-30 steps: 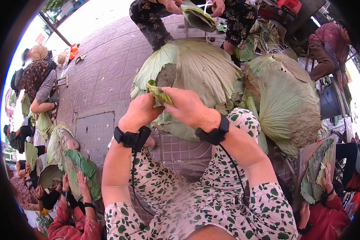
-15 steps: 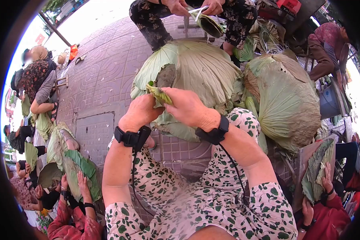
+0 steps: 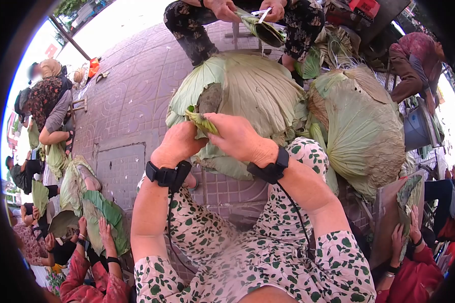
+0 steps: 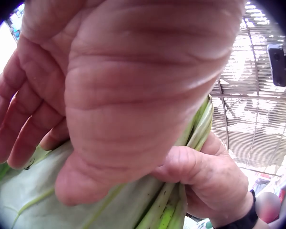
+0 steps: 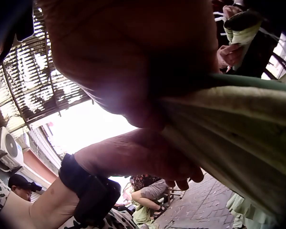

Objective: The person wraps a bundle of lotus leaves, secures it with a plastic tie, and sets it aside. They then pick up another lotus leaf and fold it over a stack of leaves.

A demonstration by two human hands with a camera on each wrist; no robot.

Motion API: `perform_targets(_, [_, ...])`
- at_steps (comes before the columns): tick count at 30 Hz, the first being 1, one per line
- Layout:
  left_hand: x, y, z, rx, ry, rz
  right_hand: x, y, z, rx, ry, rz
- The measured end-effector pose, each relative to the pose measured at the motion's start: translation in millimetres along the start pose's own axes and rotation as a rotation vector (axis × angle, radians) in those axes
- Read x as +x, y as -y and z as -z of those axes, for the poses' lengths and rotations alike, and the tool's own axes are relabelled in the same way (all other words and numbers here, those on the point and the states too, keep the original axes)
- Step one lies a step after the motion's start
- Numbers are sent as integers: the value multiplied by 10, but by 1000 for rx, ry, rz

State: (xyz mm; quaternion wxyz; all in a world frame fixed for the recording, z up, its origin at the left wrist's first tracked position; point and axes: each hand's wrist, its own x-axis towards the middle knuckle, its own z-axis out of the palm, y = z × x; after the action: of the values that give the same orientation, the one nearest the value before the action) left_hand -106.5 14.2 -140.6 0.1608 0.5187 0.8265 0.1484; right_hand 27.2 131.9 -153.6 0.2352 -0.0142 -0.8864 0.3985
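In the head view a bunched green leaf (image 3: 202,122) sticks up between both hands. The right hand (image 3: 240,136) grips its gathered folds; in the left wrist view the right hand (image 4: 205,179) has its thumb across the folds. Beside it, the left hand (image 3: 178,145) is close against the bunch. From the left wrist, the left hand (image 4: 128,90) shows slightly bent, relaxed fingers and a thumb lying over the pale leaf (image 4: 38,195). The right wrist view shows the leaf (image 5: 243,129) spreading from the dark right hand (image 5: 128,57), with the left hand (image 5: 138,155) below.
Large piled leaves (image 3: 258,91) lie ahead on the paving, and another big bundle (image 3: 361,131) stands at the right. Opposite sits a person (image 3: 192,30) holding a rolled leaf. More people with leaves are at both sides. A blue-grey bucket (image 3: 417,129) is at the far right.
Both hands and the bunched leaf have barely moved. The rolled leaf held opposite has dropped lower and turned. At the lower right, a neighbour's leaf and hands have shifted on the board.
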Motion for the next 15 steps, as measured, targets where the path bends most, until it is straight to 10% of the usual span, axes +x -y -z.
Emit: perform_targets(15, [22,87,-57,49,15,4,-6,12,4,-21,9,6])
